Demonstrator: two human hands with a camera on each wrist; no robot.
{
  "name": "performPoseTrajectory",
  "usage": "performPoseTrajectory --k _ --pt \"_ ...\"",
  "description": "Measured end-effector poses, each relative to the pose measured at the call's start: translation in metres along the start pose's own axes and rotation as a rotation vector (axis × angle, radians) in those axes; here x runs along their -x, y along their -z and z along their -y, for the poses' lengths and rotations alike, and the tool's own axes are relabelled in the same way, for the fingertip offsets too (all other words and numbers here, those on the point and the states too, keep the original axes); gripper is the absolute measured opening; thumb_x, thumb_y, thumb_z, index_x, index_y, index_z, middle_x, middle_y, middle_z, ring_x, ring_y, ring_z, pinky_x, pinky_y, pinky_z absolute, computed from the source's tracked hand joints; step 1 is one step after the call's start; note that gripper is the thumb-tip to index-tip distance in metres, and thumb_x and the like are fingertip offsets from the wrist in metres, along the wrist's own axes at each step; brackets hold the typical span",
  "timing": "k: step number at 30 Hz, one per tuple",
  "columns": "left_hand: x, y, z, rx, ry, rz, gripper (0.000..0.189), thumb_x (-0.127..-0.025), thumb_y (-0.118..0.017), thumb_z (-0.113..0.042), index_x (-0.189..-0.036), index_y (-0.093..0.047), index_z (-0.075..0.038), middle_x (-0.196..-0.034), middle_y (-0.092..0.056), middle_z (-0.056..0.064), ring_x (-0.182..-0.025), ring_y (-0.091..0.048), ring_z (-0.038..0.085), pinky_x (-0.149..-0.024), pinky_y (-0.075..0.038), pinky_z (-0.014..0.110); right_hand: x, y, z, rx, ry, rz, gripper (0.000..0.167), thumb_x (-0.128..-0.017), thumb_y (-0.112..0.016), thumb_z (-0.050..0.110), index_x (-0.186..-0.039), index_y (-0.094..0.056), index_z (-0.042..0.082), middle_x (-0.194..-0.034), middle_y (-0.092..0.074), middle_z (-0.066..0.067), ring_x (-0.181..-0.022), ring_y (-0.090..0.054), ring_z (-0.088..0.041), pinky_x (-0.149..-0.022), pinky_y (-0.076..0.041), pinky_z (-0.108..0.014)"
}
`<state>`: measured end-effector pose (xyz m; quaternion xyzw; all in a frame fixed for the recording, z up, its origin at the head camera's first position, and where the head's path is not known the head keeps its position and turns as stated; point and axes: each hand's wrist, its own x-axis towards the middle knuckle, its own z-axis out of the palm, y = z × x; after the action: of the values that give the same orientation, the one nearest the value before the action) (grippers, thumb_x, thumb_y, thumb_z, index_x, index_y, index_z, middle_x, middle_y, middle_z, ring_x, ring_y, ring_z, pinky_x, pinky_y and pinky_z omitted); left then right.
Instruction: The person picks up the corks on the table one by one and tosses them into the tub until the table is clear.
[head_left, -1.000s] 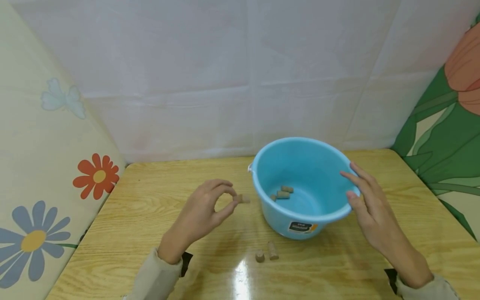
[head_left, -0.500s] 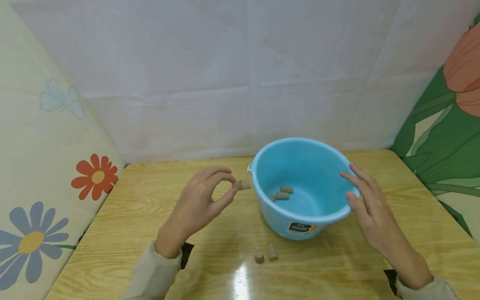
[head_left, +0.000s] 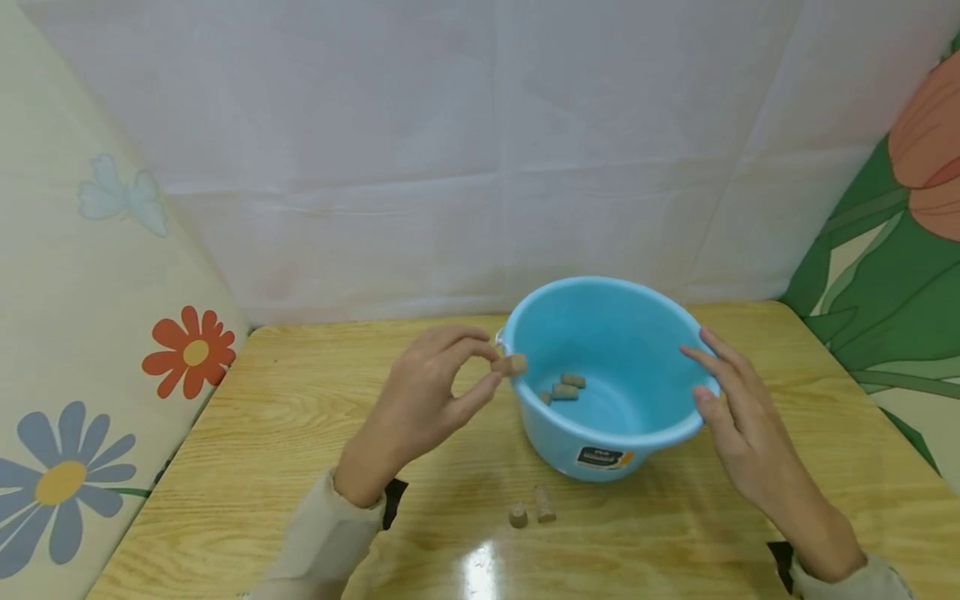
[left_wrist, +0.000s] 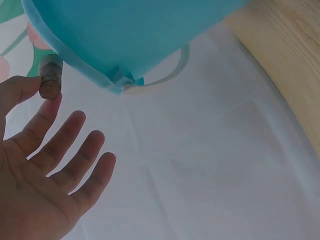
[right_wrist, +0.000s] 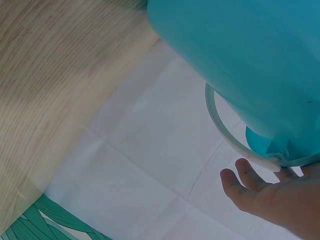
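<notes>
Between thumb and index finger, my left hand [head_left: 423, 396] pinches a cork [head_left: 513, 364] at the left rim of a light blue bucket [head_left: 551, 429]. Its other fingers are spread apart in the left wrist view. Several corks [head_left: 566, 391] lie on the bucket's floor. My right hand [head_left: 746, 437] holds the bucket's right rim, with thumb and index fingertips over the edge. Two of its fingers show outside the bucket by the pale handle [right_wrist: 220, 122] in the right wrist view. One cork [head_left: 517, 515] stands upright on the table before the bucket, and another cork [head_left: 544, 504] lies beside it.
The wood-grain table [head_left: 300, 433] meets a white sheet [head_left: 360, 183] along its back edge. Panels with printed flowers flank it on the left and right. The bucket's front wall carries a black label [head_left: 600, 457].
My left hand has lifted the cork, then carried it right to the bucket's rim. The right hand and the bucket have stayed where they were.
</notes>
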<state>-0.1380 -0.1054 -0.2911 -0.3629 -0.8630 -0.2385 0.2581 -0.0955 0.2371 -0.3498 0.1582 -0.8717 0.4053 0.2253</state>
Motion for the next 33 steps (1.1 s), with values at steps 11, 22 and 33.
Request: performPoseTrajectory --k 11,22,33 --pt "-0.005 -0.012 -0.005 0.015 -0.026 0.004 0.009 -0.090 -0.072 -0.020 -0.095 -0.072 -0.012 -0.110 -0.071 0.006 -0.109 -0.064 0.023 -0.097 -0.053 0.038 0.000 -0.001 0.000 0.008 0.007 -0.003 0.044 -0.101 -0.045 0.009 -0.145 -0.049 0.010 -0.161 -0.029 -0.013 -0.146 -0.020 0.002 -0.116 -0.018 -0.061" --pt "-0.013 -0.020 -0.010 0.012 -0.049 0.001 0.012 -0.092 -0.071 -0.023 -0.095 -0.074 -0.012 -0.106 -0.072 0.004 -0.105 -0.066 0.021 -0.094 -0.054 0.035 0.000 -0.001 0.000 0.009 0.005 -0.001 0.043 -0.101 -0.045 0.009 -0.145 -0.050 0.010 -0.162 -0.029 -0.012 -0.147 -0.019 0.002 -0.118 -0.019 -0.055" --pt "-0.015 -0.028 -0.012 0.018 -0.072 0.020 0.012 -0.092 -0.071 -0.023 -0.097 -0.074 -0.013 -0.106 -0.071 0.003 -0.105 -0.064 0.020 -0.095 -0.053 0.033 -0.001 0.000 0.000 0.001 0.001 0.002 0.043 -0.102 -0.045 0.009 -0.145 -0.049 0.009 -0.162 -0.027 -0.008 -0.148 -0.019 -0.003 -0.116 -0.018 -0.063"
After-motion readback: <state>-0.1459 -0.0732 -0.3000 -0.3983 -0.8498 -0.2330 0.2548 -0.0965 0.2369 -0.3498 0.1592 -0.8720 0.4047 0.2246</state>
